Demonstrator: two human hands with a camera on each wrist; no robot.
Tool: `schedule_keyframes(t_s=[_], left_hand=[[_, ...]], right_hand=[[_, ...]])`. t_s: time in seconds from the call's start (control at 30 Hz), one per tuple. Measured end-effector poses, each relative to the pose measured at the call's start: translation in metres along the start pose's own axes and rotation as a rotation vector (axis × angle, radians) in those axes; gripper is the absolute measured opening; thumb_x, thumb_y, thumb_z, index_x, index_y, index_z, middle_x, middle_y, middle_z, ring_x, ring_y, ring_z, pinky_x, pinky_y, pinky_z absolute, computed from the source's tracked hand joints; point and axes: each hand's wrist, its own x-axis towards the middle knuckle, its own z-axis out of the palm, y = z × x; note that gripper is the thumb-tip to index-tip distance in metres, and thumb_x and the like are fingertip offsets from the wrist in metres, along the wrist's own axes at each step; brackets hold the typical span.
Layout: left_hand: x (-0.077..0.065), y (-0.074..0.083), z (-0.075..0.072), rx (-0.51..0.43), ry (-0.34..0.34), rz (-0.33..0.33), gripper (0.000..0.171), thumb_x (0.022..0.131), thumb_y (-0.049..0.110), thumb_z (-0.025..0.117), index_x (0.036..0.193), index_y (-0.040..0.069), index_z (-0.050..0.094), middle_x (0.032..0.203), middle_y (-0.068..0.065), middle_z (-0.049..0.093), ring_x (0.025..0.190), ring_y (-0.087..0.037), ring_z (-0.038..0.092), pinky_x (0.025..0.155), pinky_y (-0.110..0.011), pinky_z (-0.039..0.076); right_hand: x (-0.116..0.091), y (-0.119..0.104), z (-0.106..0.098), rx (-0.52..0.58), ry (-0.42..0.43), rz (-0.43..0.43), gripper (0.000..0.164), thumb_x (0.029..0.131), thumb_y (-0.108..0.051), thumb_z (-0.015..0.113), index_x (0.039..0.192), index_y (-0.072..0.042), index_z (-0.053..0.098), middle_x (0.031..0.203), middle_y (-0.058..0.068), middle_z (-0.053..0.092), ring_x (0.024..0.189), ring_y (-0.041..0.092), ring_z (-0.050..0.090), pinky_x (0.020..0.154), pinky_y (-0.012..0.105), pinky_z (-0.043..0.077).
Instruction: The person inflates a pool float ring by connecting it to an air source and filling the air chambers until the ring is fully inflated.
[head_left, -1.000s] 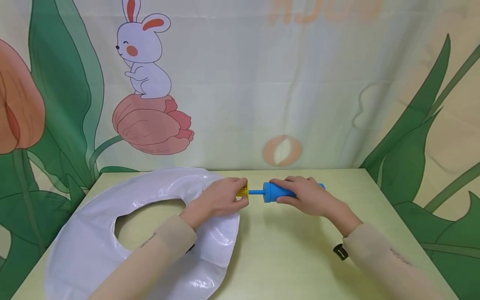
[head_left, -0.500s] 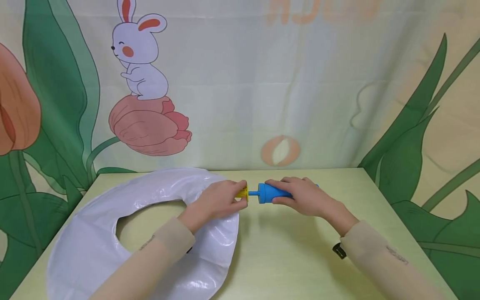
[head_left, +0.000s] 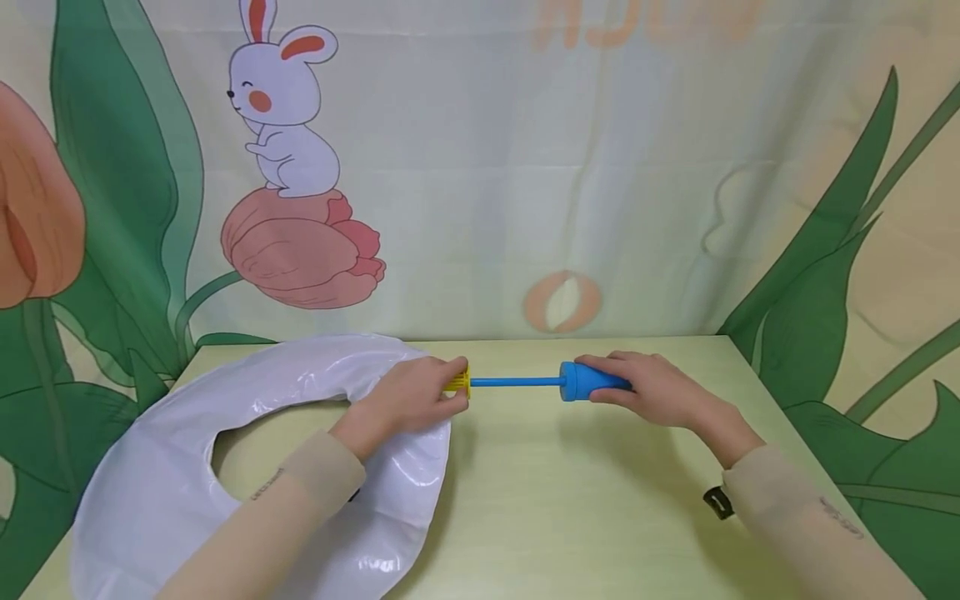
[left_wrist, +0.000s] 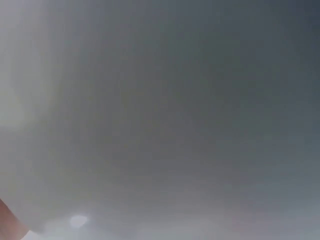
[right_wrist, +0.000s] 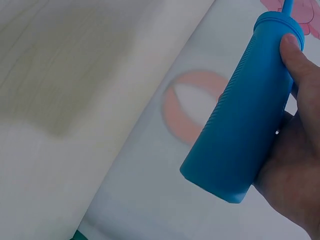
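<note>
A hand pump with a blue barrel [head_left: 588, 382] hangs level above the table, gripped by my right hand [head_left: 663, 387]. A thin blue rod [head_left: 517, 382] runs from the barrel to a yellow ribbed end piece [head_left: 459, 382]. My left hand [head_left: 408, 392] pinches that yellow piece at the right side of a pale, wrinkled swim ring [head_left: 150, 492]. Fingers hide where the yellow piece meets the ring. In the right wrist view, the thumb lies along the barrel [right_wrist: 245, 110] near its collar. Only a blurred pale surface and a bit of skin show in the left wrist view.
The pale yellow-green table [head_left: 540, 517] ends at a cloth backdrop [head_left: 465, 167] printed with a rabbit and tulips. The swim ring covers the table's left part. A black band piece [head_left: 718, 502] sits at the right wrist.
The barrel first moved left, shortening the exposed rod, then went right with my right hand, so more rod shows now. My left hand and the ring shifted slightly left.
</note>
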Motion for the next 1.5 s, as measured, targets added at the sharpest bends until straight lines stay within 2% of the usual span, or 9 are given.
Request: schedule_keyframes(t_s=[0.2, 0.4, 0.7, 0.93, 1.13, 1.23, 1.4, 1.5], left_hand=[[-0.002, -0.001, -0.002, 0.002, -0.020, -0.001, 0.013, 0.088, 0.029, 0.051, 0.095, 0.018, 0.046, 0.064, 0.005, 0.039, 0.059, -0.013, 0.042, 0.055, -0.031, 0.032], [0.003, 0.008, -0.004, 0.005, -0.048, 0.012, 0.015, 0.088, 0.028, 0.049, 0.096, 0.016, 0.045, 0.065, 0.004, 0.040, 0.059, -0.013, 0.042, 0.056, -0.031, 0.033], [0.017, 0.024, 0.001, 0.032, -0.049, -0.015, 0.018, 0.089, 0.029, 0.052, 0.100, 0.015, 0.049, 0.068, 0.002, 0.049, 0.061, -0.014, 0.047, 0.054, -0.030, 0.036], [0.023, 0.032, -0.001, 0.026, -0.060, -0.006, 0.017, 0.093, 0.028, 0.051, 0.102, 0.014, 0.049, 0.068, 0.001, 0.047, 0.060, -0.015, 0.047, 0.055, -0.030, 0.035], [0.017, 0.023, 0.000, 0.031, -0.062, 0.022, 0.015, 0.095, 0.028, 0.051, 0.101, 0.014, 0.048, 0.066, 0.003, 0.047, 0.057, -0.014, 0.046, 0.054, -0.031, 0.037], [0.012, 0.017, 0.001, 0.030, -0.050, 0.037, 0.014, 0.096, 0.027, 0.051, 0.100, 0.015, 0.048, 0.065, 0.004, 0.046, 0.057, -0.014, 0.045, 0.054, -0.031, 0.037], [0.008, 0.009, -0.002, 0.014, -0.039, 0.058, 0.012, 0.097, 0.027, 0.050, 0.098, 0.016, 0.046, 0.063, 0.004, 0.044, 0.058, -0.014, 0.045, 0.056, -0.032, 0.038], [0.006, 0.005, -0.005, 0.008, -0.047, 0.053, 0.011, 0.097, 0.027, 0.049, 0.097, 0.016, 0.045, 0.063, 0.005, 0.042, 0.059, -0.014, 0.045, 0.058, -0.032, 0.038]], right_hand=[[0.000, 0.005, 0.001, -0.009, -0.014, -0.002, 0.058, 0.100, -0.038, 0.068, 0.152, -0.019, 0.052, 0.123, 0.006, 0.065, 0.108, 0.028, 0.062, 0.088, 0.050, 0.051], [0.013, -0.008, 0.008, -0.061, -0.014, -0.029, 0.058, 0.100, -0.037, 0.068, 0.152, -0.019, 0.051, 0.126, 0.008, 0.064, 0.114, 0.029, 0.061, 0.090, 0.057, 0.043], [0.037, -0.041, 0.014, -0.087, -0.005, -0.076, 0.057, 0.101, -0.041, 0.065, 0.152, -0.020, 0.051, 0.124, 0.008, 0.065, 0.111, 0.026, 0.062, 0.088, 0.053, 0.044], [0.051, -0.057, 0.014, -0.108, -0.008, -0.120, 0.057, 0.101, -0.043, 0.064, 0.151, -0.018, 0.052, 0.120, 0.004, 0.066, 0.104, 0.020, 0.062, 0.083, 0.046, 0.044], [0.048, -0.050, 0.015, -0.091, -0.026, -0.091, 0.057, 0.101, -0.045, 0.063, 0.152, -0.021, 0.052, 0.120, 0.003, 0.065, 0.104, 0.020, 0.062, 0.086, 0.048, 0.045], [0.042, -0.040, 0.014, -0.071, -0.031, -0.073, 0.058, 0.100, -0.042, 0.065, 0.152, -0.022, 0.051, 0.122, 0.003, 0.065, 0.107, 0.021, 0.062, 0.089, 0.048, 0.047], [0.029, -0.021, 0.008, -0.023, -0.027, -0.042, 0.058, 0.099, -0.038, 0.068, 0.152, -0.022, 0.051, 0.121, 0.002, 0.065, 0.104, 0.023, 0.062, 0.086, 0.045, 0.052], [0.020, -0.011, 0.002, 0.000, -0.019, -0.026, 0.057, 0.099, -0.038, 0.069, 0.152, -0.022, 0.052, 0.121, 0.002, 0.064, 0.106, 0.023, 0.062, 0.087, 0.045, 0.052]])
